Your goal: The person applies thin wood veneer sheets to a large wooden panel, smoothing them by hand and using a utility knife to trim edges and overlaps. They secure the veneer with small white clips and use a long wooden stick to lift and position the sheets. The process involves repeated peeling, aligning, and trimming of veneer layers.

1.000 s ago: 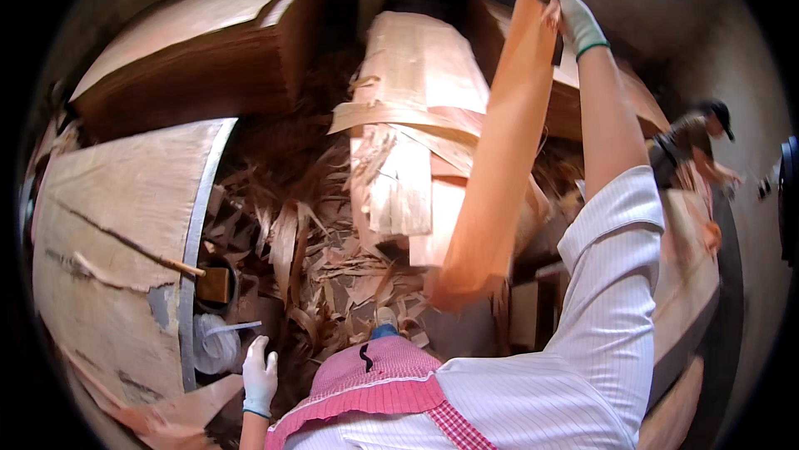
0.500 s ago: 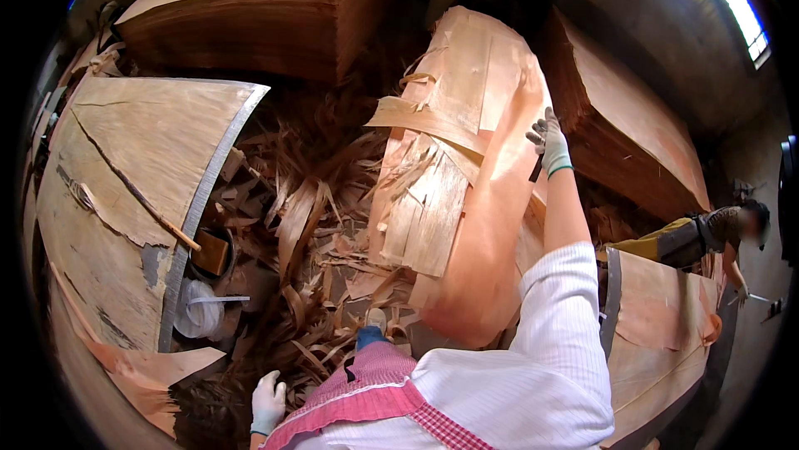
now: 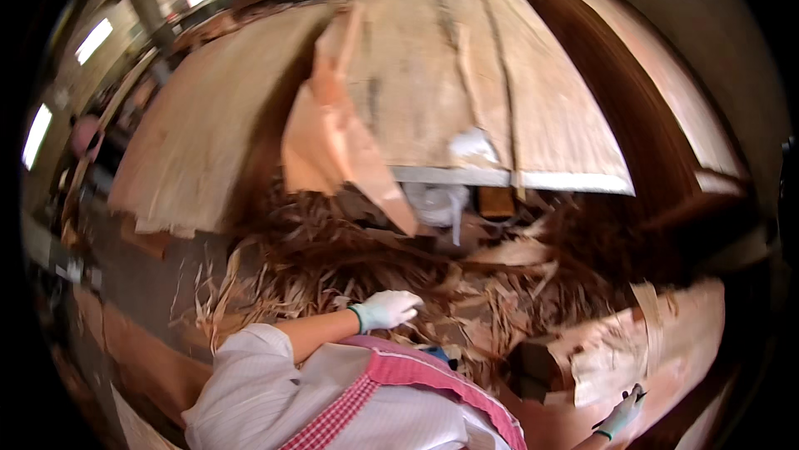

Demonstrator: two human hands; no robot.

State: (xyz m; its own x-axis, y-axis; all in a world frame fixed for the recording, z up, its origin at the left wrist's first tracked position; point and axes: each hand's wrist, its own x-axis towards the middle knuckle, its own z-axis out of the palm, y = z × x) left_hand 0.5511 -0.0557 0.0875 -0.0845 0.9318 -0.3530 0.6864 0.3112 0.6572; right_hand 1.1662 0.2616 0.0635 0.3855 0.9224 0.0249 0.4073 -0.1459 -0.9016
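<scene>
My left hand [image 3: 388, 311], in a white glove with a green cuff, hangs before my apron above scattered wood strips. Its fingers are loosely bent and apart, with nothing visible in them. At the lower right my right hand [image 3: 622, 415], gloved alike, is at the heap of thin veneer sheets [image 3: 687, 350]. Its fingers are curled, and a slim dark object shows beside the glove, too small to name. A pale veneer strip [image 3: 650, 329] lies across the heap near this hand.
Ahead stands a wide veneer stack [image 3: 416, 75] with a pale front edge; a torn orange sheet [image 3: 329, 138] hangs over its left side. Beneath the edge are a white plastic bundle [image 3: 437, 203] and a brown block [image 3: 496, 202]. More stacks [image 3: 216, 109] flank it. Loose strips [image 3: 308, 283] cover the floor.
My view has swung left, so the veneer heap now lies at the lower right. My right arm is lower in view; my left hand has come up in front of my body.
</scene>
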